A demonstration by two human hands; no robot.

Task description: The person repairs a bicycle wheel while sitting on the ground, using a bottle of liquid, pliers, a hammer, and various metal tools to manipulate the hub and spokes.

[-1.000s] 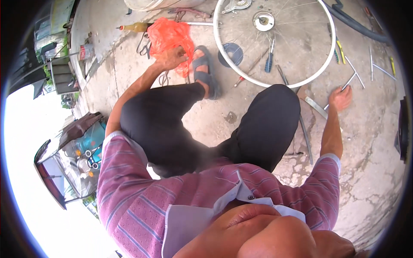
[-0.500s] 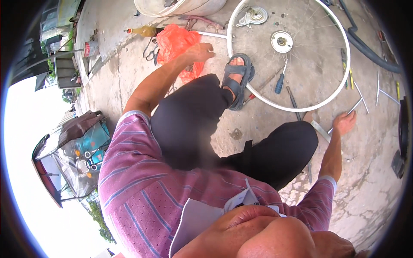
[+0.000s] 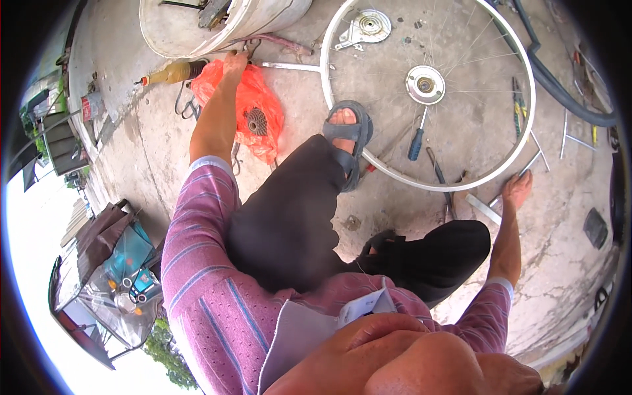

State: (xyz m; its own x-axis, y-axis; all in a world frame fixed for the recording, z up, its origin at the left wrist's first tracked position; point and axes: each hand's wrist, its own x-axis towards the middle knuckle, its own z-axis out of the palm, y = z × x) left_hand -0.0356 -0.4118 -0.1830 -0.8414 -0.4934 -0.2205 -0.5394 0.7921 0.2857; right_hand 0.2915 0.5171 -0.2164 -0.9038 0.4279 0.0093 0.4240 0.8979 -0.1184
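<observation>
At the far left, my left hand (image 3: 235,61) reaches over a red plastic bag (image 3: 266,104) to its far edge, beside the white bucket's rim. Its fingers are curled down at a rusty reddish metal piece (image 3: 253,46); what they hold is too small to make out. A stack of bicycle sprockets (image 3: 256,121) lies on the bag. My right hand (image 3: 518,189) is low at the right, closed around the shaft of a T-handle wrench (image 3: 541,151) on the ground. A spoked white bicycle wheel (image 3: 330,99) lies flat between my hands, with its hub (image 3: 424,85) showing.
Inside the rim are a brake plate (image 3: 370,26) and a blue screwdriver (image 3: 416,143). The large white bucket (image 3: 263,26) stands at the back left beside a yellowish bottle (image 3: 172,72). A black hose (image 3: 559,99) curves along the right. My sandalled foot (image 3: 345,135) is beside the rim.
My left hand has moved away and leftward over the red bag to its far edge, uncovering the sprockets. The view has shifted, showing more of the bucket. My right hand stays at the T-handle wrench.
</observation>
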